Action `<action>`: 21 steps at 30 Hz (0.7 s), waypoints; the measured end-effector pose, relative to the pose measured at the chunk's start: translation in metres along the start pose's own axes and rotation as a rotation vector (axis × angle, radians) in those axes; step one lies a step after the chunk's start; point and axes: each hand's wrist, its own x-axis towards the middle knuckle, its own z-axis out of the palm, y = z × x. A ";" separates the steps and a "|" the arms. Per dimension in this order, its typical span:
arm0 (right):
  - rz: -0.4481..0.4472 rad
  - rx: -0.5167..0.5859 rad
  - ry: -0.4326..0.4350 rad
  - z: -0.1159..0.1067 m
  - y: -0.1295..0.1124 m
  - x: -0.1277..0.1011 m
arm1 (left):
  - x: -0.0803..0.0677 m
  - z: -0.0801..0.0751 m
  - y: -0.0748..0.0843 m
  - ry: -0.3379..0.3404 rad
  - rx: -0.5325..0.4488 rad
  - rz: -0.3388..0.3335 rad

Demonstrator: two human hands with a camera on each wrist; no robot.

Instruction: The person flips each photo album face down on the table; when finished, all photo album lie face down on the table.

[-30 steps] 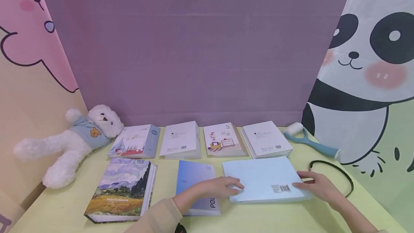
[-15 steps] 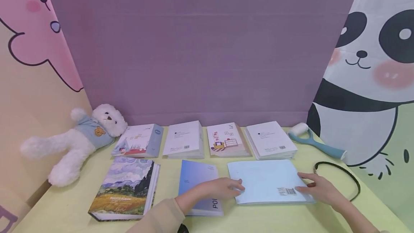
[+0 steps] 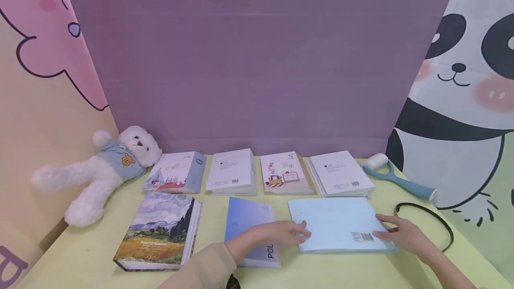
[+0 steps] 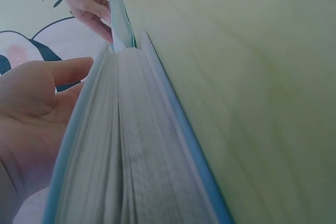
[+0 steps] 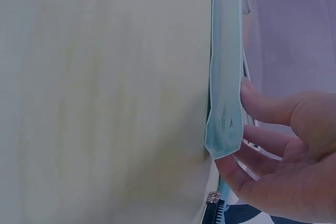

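Note:
A light blue album (image 3: 333,222), barcode side up, lies flat on the table between both hands. My left hand (image 3: 283,232) reaches across the blue gradient album (image 3: 250,222), its fingertips at the light blue album's left edge. That gradient album's page edges (image 4: 126,129) fill the left wrist view, with the hand beside its cover. My right hand (image 3: 405,235) touches the light blue album's right end. In the right wrist view its thumb rests at the top edge and its fingers (image 5: 236,177) lie against the end.
A landscape-painted photo album (image 3: 158,231) lies at left. Several albums, one with a red-and-yellow room picture (image 3: 285,174), stand in the back row. A white plush bear (image 3: 124,164) leans at left. A lint roller (image 3: 397,179) and a black cord (image 3: 435,215) lie at right.
The light blue album's back edge was slanted and is now level along the table. Both hands have stayed at its two ends. The whole view has shifted slightly.

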 end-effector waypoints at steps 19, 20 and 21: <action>-0.146 -0.040 0.051 0.007 -0.002 0.007 | -0.002 0.000 0.001 0.027 0.052 -0.010; -0.168 -0.042 0.074 0.008 -0.003 0.006 | -0.002 0.001 0.000 0.046 0.043 -0.015; -0.188 -0.043 0.105 0.008 -0.005 0.006 | -0.002 0.001 0.000 0.072 0.023 -0.021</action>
